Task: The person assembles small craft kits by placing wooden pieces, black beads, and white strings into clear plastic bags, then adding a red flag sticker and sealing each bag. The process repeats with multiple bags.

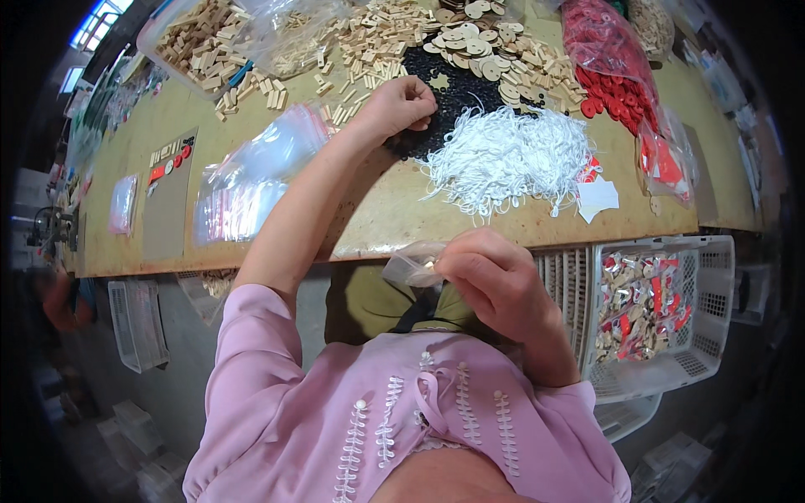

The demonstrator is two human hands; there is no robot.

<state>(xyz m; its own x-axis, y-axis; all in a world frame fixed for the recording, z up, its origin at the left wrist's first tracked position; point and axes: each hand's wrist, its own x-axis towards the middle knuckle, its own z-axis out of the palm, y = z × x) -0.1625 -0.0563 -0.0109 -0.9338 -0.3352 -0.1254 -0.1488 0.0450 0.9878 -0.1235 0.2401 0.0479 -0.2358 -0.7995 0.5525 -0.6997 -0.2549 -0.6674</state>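
Observation:
My left hand (397,109) is curled closed at the left edge of a heap of small black pieces (457,94). Whatever its fingertips hold, if anything, is hidden. Close to my body, just off the table's front edge, my right hand (496,275) pinches a small clear plastic bag (412,265). A bit of pale wood shows in the bag by the fingertips. Between the two hands, further right, lies a tangled pile of white cords (513,159). Round wooden discs (470,44) and a small wooden star-shaped piece (439,81) rest on the black heap.
Wooden blocks (381,42) are spread at the back, beside a filled plastic tub (197,50). Stacked clear zip bags (268,163) lie left of my forearm. A sack of red discs (610,63) stands back right. Below the table, a white basket (713,323) holds filled packets.

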